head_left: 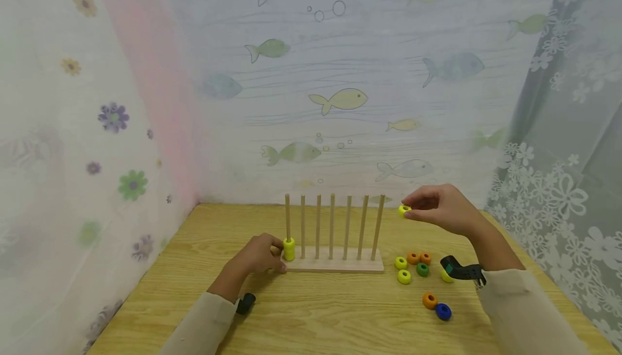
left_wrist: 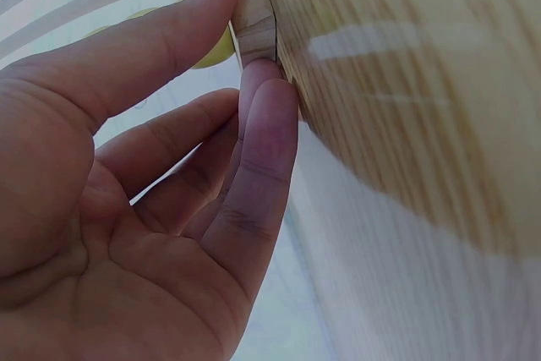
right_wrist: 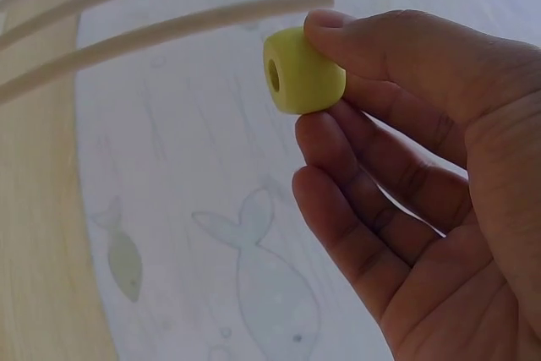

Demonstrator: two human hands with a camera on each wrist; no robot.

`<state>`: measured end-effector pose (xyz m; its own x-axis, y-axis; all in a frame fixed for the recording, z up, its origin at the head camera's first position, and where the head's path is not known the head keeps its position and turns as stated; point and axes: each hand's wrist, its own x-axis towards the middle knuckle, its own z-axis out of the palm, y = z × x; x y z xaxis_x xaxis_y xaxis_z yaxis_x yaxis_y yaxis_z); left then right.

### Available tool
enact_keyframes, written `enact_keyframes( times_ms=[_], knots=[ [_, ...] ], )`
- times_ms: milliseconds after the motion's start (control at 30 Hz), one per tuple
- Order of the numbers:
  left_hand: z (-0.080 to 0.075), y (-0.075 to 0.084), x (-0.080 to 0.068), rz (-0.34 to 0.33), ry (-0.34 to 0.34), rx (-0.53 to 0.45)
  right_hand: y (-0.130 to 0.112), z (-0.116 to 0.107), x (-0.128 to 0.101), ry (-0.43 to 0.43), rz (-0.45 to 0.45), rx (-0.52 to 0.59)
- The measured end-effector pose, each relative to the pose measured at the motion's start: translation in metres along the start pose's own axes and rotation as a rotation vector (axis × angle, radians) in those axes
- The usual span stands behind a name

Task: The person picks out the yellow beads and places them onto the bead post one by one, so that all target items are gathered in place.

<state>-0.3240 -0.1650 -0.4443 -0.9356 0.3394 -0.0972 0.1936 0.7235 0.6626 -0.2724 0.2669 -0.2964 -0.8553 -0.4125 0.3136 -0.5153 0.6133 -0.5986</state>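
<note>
A wooden peg rack (head_left: 335, 266) with several upright pegs stands on the table. Yellow beads (head_left: 289, 250) are stacked at the bottom of its leftmost peg. My left hand (head_left: 262, 253) grips the left end of the rack's base, thumb at the front edge and fingers around the end; in the left wrist view the fingertips (left_wrist: 272, 112) lie right at the base's corner. Raised to the right of the pegs, my right hand (head_left: 443, 209) pinches a yellow bead (right_wrist: 306, 72) between thumb and fingers. The bead's hole faces the pegs in the right wrist view.
Right of the rack lie loose beads: yellow (head_left: 404, 276), orange (head_left: 413, 258) and green (head_left: 422, 269). Closer to me are an orange bead (head_left: 430, 300) and a blue bead (head_left: 443, 312). Another yellow bead (head_left: 446, 275) is partly hidden by the right wrist strap. Patterned curtains (head_left: 340, 128) border the table.
</note>
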Motion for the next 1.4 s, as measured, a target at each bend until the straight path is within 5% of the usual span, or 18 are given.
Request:
enact_keyframes(
  times_ms=[667, 1167, 1400],
  knots=[
    [0.0, 0.001, 0.0, -0.005, -0.003, -0.01, 0.009, 0.007, 0.025, 0.001, -0.093, -0.032],
    [0.0, -0.001, 0.001, 0.016, -0.007, -0.022, -0.039, 0.009, 0.027, 0.004, -0.139, 0.0],
    [0.0, -0.002, 0.001, 0.022, -0.005, -0.033, -0.043, 0.015, 0.037, -0.002, -0.156, -0.011]
  ],
)
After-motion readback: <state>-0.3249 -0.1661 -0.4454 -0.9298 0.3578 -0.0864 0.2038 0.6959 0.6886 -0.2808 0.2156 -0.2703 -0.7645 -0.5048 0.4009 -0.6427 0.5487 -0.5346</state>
